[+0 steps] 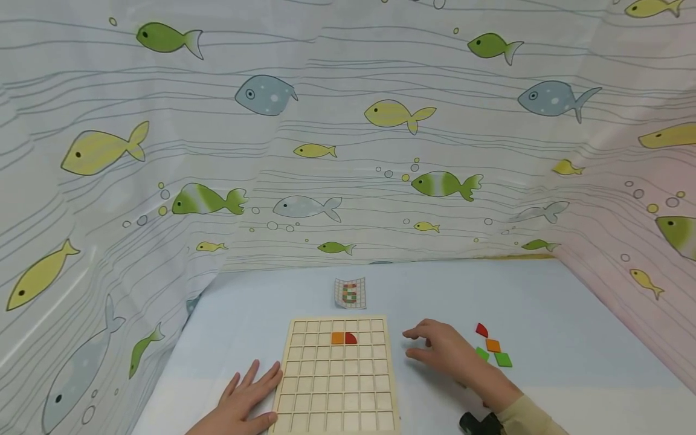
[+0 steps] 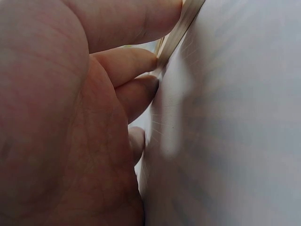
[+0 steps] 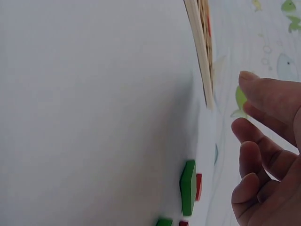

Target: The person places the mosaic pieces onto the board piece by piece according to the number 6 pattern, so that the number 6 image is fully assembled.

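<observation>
A pale wooden grid board (image 1: 319, 386) lies on the table, with an orange square tile (image 1: 338, 338) and a red quarter-round tile (image 1: 350, 338) side by side in its second row. My left hand (image 1: 244, 399) rests at the board's left edge, fingers spread; in the left wrist view the fingertips touch the board's side (image 2: 176, 35). My right hand (image 1: 443, 350) hovers to the right of the board, thumb and forefinger apart and nothing seen between them. In the right wrist view its other fingers (image 3: 249, 157) are loosely bent.
Beyond the board lies a small pattern card (image 1: 350, 293). Loose tiles sit right of my right hand: a red one (image 1: 481, 330), an orange one (image 1: 493, 345) and green ones (image 1: 502, 360), partly hidden by the arm. A fish-print curtain (image 1: 348, 169) surrounds the table.
</observation>
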A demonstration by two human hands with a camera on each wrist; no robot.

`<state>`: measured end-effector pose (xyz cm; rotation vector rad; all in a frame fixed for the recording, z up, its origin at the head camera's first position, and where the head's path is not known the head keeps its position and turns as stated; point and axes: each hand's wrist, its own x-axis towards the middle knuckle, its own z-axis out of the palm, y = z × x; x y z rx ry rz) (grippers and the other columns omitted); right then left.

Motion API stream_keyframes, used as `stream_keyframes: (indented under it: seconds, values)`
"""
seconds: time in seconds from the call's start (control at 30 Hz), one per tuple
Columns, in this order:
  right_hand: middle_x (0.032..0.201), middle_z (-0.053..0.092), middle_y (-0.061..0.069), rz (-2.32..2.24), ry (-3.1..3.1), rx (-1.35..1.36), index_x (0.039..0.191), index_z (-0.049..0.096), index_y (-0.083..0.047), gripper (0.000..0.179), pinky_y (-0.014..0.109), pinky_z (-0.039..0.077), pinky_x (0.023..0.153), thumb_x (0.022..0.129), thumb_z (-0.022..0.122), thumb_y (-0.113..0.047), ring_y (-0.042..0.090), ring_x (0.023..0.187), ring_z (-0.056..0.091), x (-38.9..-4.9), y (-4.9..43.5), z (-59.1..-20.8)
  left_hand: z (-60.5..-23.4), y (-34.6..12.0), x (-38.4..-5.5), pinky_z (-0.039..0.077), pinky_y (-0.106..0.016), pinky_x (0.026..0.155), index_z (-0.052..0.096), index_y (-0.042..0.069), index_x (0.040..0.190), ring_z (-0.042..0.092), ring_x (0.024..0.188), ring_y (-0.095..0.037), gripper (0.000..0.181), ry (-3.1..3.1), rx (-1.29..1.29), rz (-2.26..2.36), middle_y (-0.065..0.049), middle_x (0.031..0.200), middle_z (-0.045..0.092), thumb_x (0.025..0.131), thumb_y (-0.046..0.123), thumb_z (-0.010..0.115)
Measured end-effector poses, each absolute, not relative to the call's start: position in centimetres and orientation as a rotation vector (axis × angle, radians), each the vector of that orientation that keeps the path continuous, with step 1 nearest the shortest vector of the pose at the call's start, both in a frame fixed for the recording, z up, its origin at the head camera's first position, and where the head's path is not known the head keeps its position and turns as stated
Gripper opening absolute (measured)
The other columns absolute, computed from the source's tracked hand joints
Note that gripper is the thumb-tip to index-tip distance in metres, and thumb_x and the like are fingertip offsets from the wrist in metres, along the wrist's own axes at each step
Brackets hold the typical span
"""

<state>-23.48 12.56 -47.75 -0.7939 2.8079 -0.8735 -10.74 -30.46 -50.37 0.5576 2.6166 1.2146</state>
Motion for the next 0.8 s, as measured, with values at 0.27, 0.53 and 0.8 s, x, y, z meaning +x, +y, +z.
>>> stream_keyframes:
  seconds: [0.27,0.53,0.8]
  values:
    - [0.104,0.065,-0.010,-0.947,2.854,-0.700,0.116,0.074,-0.019,0.033,0.023,0.044,0.058,0.084,0.081,-0.028,0.005,0.073,0.049,-22.8,15.1,-48.2,-50.2,-30.5,-10.9,-0.013,-0.074,0.097,0.040,0.003,0.151,-0.017,0.127,0.024,0.064,2.639,0.555,1.137,-0.025,0.156,0.025,0.097,0.030,0.062]
    - [0.105,0.066,-0.009,-1.071,2.842,-0.585,0.116,0.075,-0.019,0.034,0.022,0.048,0.060,0.084,0.082,-0.028,0.005,0.072,0.052,-22.1,17.0,-48.7,-50.1,-30.4,-10.8,-0.014,-0.073,0.097,0.040,0.001,0.150,-0.015,0.128,0.024,0.065,2.639,0.550,1.169,-0.026,0.156,0.025,0.096,0.029,0.063]
    - [0.102,0.063,-0.017,-1.037,2.868,-0.557,0.117,0.074,-0.025,0.032,0.023,0.047,0.066,0.086,0.079,-0.035,0.004,0.081,0.053,-20.5,19.6,-48.7,-49.7,-30.4,-10.9,-0.014,-0.073,0.098,0.037,0.002,0.152,-0.018,0.138,0.001,0.066,2.610,0.528,1.137,-0.025,0.157,0.022,0.098,0.030,0.061]
